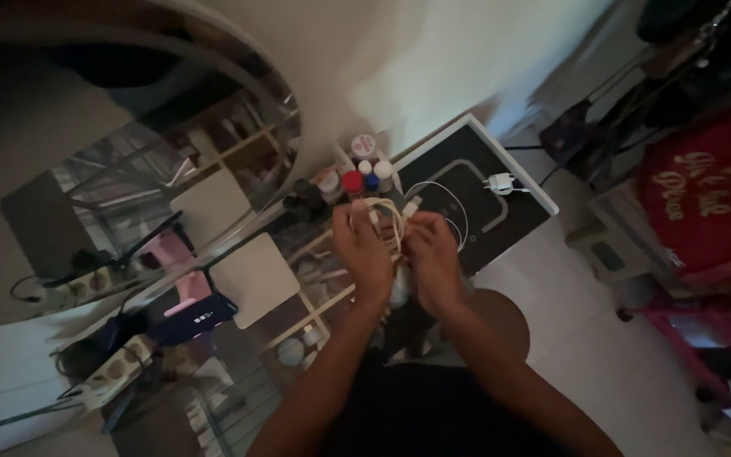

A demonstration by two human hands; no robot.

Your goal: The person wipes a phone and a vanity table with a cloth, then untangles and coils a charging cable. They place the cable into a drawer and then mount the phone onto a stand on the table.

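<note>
Both forearms rise from the bottom edge and meet in the middle of the view. Left hand (364, 250) and right hand (433, 254) are held close together, fingers curled around a bundle of thin white charging cable (391, 222) coiled in loops between them. One loop of that cable arcs out to the right, over a black panel with a white frame (513, 182) leaning by the wall, on which a small white plug adapter (498, 182) lies. Just beyond the fingertips stands a cluster of small bottles and jars with red, blue and white caps (361, 178). To the left, a large round mirror with a metal rim (129, 169) reflects shelving. Below it a dark phone with a lit screen (200, 315) rests near a white power strip (116, 368).
</note>
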